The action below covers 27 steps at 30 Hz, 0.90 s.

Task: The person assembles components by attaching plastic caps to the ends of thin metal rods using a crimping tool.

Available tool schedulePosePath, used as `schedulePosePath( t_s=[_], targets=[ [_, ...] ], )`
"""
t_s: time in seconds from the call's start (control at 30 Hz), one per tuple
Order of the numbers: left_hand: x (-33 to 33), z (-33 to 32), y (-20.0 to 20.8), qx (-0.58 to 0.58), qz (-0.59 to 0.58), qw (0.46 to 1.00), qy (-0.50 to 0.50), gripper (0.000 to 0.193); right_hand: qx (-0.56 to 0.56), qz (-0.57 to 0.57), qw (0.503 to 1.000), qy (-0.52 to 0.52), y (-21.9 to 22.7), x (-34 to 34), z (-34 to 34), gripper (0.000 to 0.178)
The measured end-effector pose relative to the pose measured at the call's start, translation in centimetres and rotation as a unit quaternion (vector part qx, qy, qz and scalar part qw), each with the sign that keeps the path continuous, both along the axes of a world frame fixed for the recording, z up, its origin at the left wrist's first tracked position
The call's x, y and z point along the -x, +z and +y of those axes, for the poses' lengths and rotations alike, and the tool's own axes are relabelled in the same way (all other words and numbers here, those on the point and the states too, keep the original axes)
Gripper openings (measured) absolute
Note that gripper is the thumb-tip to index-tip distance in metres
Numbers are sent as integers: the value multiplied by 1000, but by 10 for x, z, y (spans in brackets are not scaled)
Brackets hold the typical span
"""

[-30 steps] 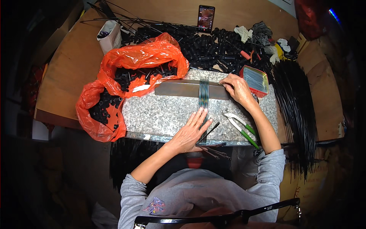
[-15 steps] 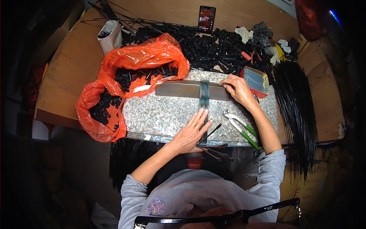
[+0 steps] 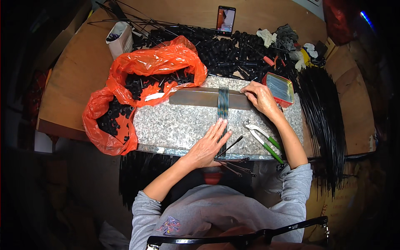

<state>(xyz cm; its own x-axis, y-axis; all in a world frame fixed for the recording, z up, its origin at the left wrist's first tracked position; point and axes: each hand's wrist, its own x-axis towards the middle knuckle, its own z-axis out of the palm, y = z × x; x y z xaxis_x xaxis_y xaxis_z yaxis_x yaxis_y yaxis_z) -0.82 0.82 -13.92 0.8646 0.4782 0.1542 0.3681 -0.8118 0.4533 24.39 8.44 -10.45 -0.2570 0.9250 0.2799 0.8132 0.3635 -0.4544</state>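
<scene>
My left hand (image 3: 208, 143) lies flat, fingers stretched out, over a row of thin dark rods (image 3: 223, 100) on the stone slab. These rods run across a long brown metal strip (image 3: 191, 98), side by side, their far ends just past it. Black knobbed ends of several rods (image 3: 239, 168) stick out beyond the slab's near edge, below my left hand. My right hand (image 3: 261, 99) rests at the strip's right end with thumb and forefinger pinched together; what lies between the fingertips is too small to make out. Green-handled pincers (image 3: 264, 141) lie near my right forearm.
A red tin (image 3: 280, 89) of thin pins stands right of my right hand. Red plastic bags (image 3: 156, 58) of black parts sit at left. Black parts (image 3: 229, 52) are heaped behind the speckled slab (image 3: 175, 125), below a phone (image 3: 225, 21). Long black rods (image 3: 323, 121) hang over the right edge.
Both hands and the rods stay practically where they were. Only the picture on the phone's screen differs.
</scene>
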Motion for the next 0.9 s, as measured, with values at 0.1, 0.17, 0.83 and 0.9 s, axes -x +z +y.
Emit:
schedulePosePath(
  t_s=[0.1,0.17,0.83,0.9],
  targets=[
    [0,1,0,-3,3,1000,0,93,-1,9,1000,1,-1,2,1,16],
    [0,1,-1,-5,5,1000,0,92,-3,18,1000,14,-2,3,3,16],
    [-1,2,0,12,-4,1000,-4,99,-89,-8,994,68,-7,15,16,20],
    [-1,2,0,15,-6,1000,-1,99,-104,-48,991,67,-3,15,15,22]
  ],
)
